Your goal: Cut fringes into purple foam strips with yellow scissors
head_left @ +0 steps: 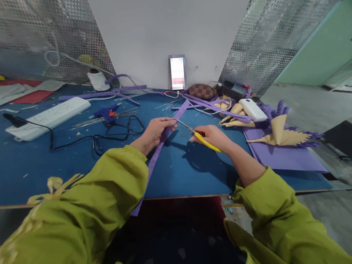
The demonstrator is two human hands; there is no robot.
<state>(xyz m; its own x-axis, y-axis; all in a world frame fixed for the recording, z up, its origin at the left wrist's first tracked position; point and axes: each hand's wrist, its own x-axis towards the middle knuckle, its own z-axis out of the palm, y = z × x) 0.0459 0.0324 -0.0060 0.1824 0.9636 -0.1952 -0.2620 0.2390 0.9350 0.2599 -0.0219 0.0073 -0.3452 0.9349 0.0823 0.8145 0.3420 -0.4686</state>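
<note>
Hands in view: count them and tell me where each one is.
2. The left hand pinches a purple strip above the blue table; the right hand, farther right, holds yellow-handled scissors. No others show.

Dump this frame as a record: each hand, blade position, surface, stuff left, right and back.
left_hand: left hand pinching a purple strip
right_hand: right hand gripping yellow-handled scissors
blades: pointing at the strip beside the left hand; contact unclear
surface: blue tabletop
left_side: white power strip, blue glue gun
right_side: purple sheets with a tan paper cone on top
back: phone upright before a white board
</note>
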